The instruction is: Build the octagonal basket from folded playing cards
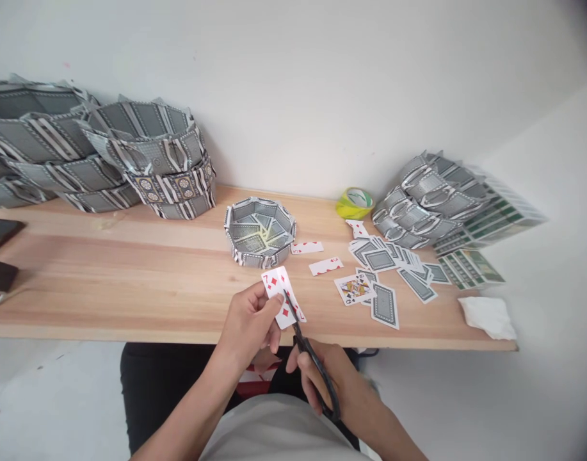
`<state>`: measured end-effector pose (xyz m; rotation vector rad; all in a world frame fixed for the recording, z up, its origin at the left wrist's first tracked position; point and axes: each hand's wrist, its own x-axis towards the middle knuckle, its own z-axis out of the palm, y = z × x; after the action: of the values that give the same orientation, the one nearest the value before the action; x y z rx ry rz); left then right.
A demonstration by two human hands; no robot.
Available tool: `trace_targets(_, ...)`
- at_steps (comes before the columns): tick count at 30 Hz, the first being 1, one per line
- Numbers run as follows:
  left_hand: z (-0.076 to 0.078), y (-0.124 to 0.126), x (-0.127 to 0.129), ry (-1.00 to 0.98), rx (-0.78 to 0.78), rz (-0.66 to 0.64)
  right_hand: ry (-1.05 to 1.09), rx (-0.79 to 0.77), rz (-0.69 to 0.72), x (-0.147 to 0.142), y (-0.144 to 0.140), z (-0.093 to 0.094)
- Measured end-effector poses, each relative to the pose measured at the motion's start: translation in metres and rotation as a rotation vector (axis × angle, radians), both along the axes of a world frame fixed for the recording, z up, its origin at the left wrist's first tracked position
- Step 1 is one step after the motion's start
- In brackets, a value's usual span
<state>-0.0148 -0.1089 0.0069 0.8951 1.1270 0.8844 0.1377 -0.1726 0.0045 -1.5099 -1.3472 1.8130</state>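
Left hand (248, 323) pinches a card (282, 296); right hand (334, 378), at its four o'clock, grips scissors (308, 349) cutting into it.

Card (282, 296) white w/ red diamonds; scissors (312, 358) black; tape roll (354, 203) yellow-green.

We see bare table (130, 269) across the left centre, open for passing. Woven card baskets (144, 160) block the upper left, a card bowl (259, 232) the middle, scattered cards (384, 275) the right.
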Motion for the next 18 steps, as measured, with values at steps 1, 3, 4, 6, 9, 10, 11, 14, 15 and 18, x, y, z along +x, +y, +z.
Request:
trace_targets(1, 0.000, -0.001, 0.000, 0.002, 0.002, -0.007, -0.007, 0.046, 0.025, 0.002, -0.001, 0.001)
trace_targets(3, 0.000, -0.002, 0.000, 0.003, 0.001, -0.031, -0.024, 0.148, 0.071, 0.006, -0.002, 0.004)
trace_targets(4, 0.000, -0.004, 0.000, 0.002, -0.002, -0.043, -0.036, 0.194, 0.089, 0.007, -0.002, 0.006)
trace_targets(6, 0.000, -0.006, 0.002, 0.000, -0.011, -0.056, -0.057, 0.242, 0.115, 0.008, 0.000, 0.012)
trace_targets(9, 0.001, -0.007, 0.003, 0.002, -0.023, -0.053, -0.073, 0.237, 0.141, 0.008, 0.004, 0.016)
trace_targets(10, 0.002, -0.006, 0.003, 0.002, -0.025, -0.053, -0.076, 0.225, 0.144, 0.008, 0.005, 0.016)
trace_targets(11, 0.003, -0.006, 0.003, 0.001, -0.028, -0.053, -0.077, 0.214, 0.139, 0.008, 0.005, 0.015)
trace_targets(14, 0.004, -0.006, 0.003, -0.002, -0.031, -0.047, -0.049, 0.190, 0.095, 0.006, 0.006, 0.009)
trace_targets(15, 0.004, -0.006, 0.003, -0.001, -0.031, -0.044, -0.033, 0.185, 0.077, 0.005, 0.006, 0.006)
trace_targets(18, 0.002, -0.006, 0.002, 0.013, -0.030, -0.043, -0.003, 0.118, 0.024, 0.001, 0.006, 0.001)
